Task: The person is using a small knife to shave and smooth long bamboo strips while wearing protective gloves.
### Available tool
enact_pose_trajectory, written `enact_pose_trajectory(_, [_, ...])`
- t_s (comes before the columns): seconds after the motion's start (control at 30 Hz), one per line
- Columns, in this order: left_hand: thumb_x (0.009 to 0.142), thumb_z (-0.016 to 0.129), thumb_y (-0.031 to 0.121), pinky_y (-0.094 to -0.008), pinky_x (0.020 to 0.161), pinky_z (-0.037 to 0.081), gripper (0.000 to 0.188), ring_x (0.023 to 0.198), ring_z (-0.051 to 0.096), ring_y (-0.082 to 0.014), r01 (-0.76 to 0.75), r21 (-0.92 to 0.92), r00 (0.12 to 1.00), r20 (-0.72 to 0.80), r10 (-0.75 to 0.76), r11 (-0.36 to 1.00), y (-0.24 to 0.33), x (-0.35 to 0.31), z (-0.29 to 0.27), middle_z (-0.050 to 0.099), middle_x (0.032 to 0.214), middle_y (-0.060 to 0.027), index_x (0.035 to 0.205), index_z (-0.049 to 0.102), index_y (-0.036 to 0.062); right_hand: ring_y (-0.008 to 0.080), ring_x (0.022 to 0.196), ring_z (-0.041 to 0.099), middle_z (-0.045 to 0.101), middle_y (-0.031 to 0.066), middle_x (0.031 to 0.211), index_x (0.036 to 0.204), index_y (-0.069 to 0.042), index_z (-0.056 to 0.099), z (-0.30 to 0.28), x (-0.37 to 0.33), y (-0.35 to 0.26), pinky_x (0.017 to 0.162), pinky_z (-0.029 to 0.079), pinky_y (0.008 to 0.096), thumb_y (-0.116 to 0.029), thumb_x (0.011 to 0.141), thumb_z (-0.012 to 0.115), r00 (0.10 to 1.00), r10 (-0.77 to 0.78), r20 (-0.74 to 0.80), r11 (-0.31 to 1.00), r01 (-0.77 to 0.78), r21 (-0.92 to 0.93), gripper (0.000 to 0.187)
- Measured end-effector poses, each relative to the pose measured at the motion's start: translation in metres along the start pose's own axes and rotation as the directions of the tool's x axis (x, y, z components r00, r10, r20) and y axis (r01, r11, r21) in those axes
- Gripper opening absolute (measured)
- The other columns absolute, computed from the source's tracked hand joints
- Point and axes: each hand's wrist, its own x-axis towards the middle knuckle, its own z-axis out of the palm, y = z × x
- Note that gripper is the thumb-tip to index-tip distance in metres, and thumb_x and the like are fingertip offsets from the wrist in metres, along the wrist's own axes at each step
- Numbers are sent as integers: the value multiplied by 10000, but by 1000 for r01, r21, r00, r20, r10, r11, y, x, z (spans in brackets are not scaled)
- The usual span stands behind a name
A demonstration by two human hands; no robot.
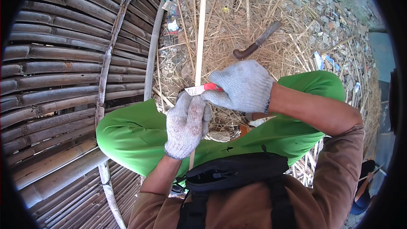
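Grey knit gloves point(183, 138) cover both hands, and the pale strip point(201, 34), running away from the person over the litter of dry straw point(241, 19), is taken as landmark. Left hand point(187, 121) is curled around the strip's near part, fingers folded. Right hand point(246, 85), to the right of the strip, is wrapped about the handle of a red-handled knife point(208, 87); its blade lies across the strip, just beyond the left fingers. Whether the edge bites cannot be told. Assessment: for sound shaving, the blade should sit at a shallow angle, with light, even strokes directed away from the left hand. Finding: left fingers are near the blade; a grip further back would be safer, as knit fabric likely offers little cut resistance. Strip's long far end probably whips under pressure, so firm support is advised. A brown-handled blade tool point(257, 40), right of the strip, is well apart and presents no obstruction.
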Motion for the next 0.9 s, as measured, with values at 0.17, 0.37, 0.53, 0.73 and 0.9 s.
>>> enact_pose_trajectory(0.17, [1161,535,229,-233,458,415,217,506,531,-50,-50,25,998,25,50,998,-2,-2,-5,617,717,-4,1053,588,49,357,629,704,665,107,681,889,-147,696,-4,2,5,571,537,509,-581,991,690,999,-18,-50,1000,16,-27,445])
enact_pose_trajectory(0.37, [1142,573,182,-239,438,383,198,487,513,-52,-87,0,996,-27,87,996,7,-6,0,608,708,-11,1021,621,32,362,681,733,705,121,733,906,-159,721,-5,4,8,603,563,519,-607,1000,654,998,-21,-58,999,19,-38,463])
enact_pose_trajectory(0.53, [1145,563,189,-245,433,375,225,471,482,-55,-77,-61,997,-17,76,995,12,-8,0,592,710,-19,1055,619,-9,343,633,700,671,91,707,859,-159,700,-5,5,8,569,531,505,-582,986,698,992,-41,-122,998,37,-41,441])
enact_pose_trajectory(0.73, [1172,530,254,-228,421,401,277,476,523,-53,-8,-91,996,86,16,996,7,-13,-6,609,733,5,1230,629,2,367,691,757,735,139,735,912,-155,732,-15,14,23,629,597,518,-667,1052,527,977,87,-195,985,-113,-127,568])
enact_pose_trajectory(0.9, [1170,527,266,-225,409,364,310,456,457,-56,7,28,964,267,-14,1000,-6,-29,-2,568,701,3,1204,629,-26,437,887,763,761,239,901,1116,-56,773,-107,4,145,825,605,538,-720,1085,393,694,472,-543,793,-604,-82,766])
